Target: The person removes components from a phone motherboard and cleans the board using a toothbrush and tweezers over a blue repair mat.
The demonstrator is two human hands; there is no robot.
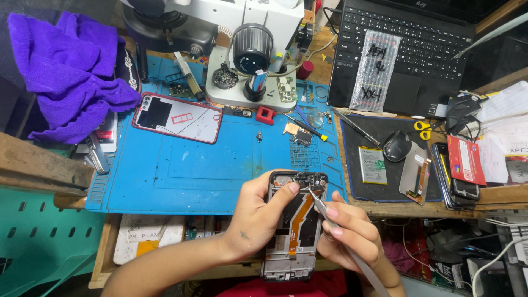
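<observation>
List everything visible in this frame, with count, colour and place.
opened phone: 1, black frame with orange flex, held at bottom centre
tweezers: 1, silver, tip at the phone's top
work mat: 1, blue, on the bench
phone back cover: 1, red-rimmed, on the mat's upper left
microscope: 1, white, behind the mat
cloth: 1, purple, top left
laptop: 1, black, top right
battery: 1, white and green, right
scissors: 1, yellow-handled, right
left hand: grips the phone
right hand: holds the tweezers

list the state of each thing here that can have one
opened phone: back off, insides bare, held upright in left hand
tweezers: in right hand, tips at the phone's top end
back cover: detached, flat on blue mat
laptop: open, bubble bag on keyboard
battery: out, lying loose
</observation>
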